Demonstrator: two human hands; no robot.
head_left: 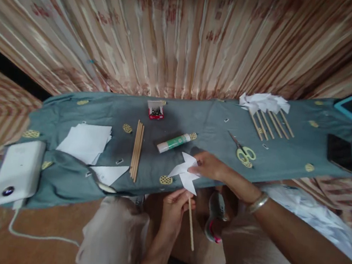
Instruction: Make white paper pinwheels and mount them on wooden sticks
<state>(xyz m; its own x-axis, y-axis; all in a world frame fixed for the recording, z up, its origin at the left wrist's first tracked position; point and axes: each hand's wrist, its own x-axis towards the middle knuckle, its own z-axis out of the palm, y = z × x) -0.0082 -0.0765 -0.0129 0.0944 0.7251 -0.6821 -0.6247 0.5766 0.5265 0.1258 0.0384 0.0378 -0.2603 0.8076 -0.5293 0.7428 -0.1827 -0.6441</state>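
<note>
A table (203,116) under a grey-green cloth spans the scene. At its near edge the right hand (210,166) is closed on a blade of a paper pinwheel (186,166), reaching it from three o'clock, while the left hand (173,209), at the pinwheel's six o'clock, pinches a wooden stick (190,226) just below the paper. The hands are near each other, not touching.

The stick hangs beyond the edge, so a slack left pinch could drop it to the floor. Too firm a press from the right thumb could crease the thin paper. The scissors (241,151), at two o'clock, could snag a careless right arm.

Of the containers, the glue tube (173,143) lies just beside the pinwheel at eleven o'clock; its contents are hidden, and being round, it could roll if brushed. Farther out that way, the red box (155,115) stands open, holding small dark bits (155,112) that a knock could spill.
</note>
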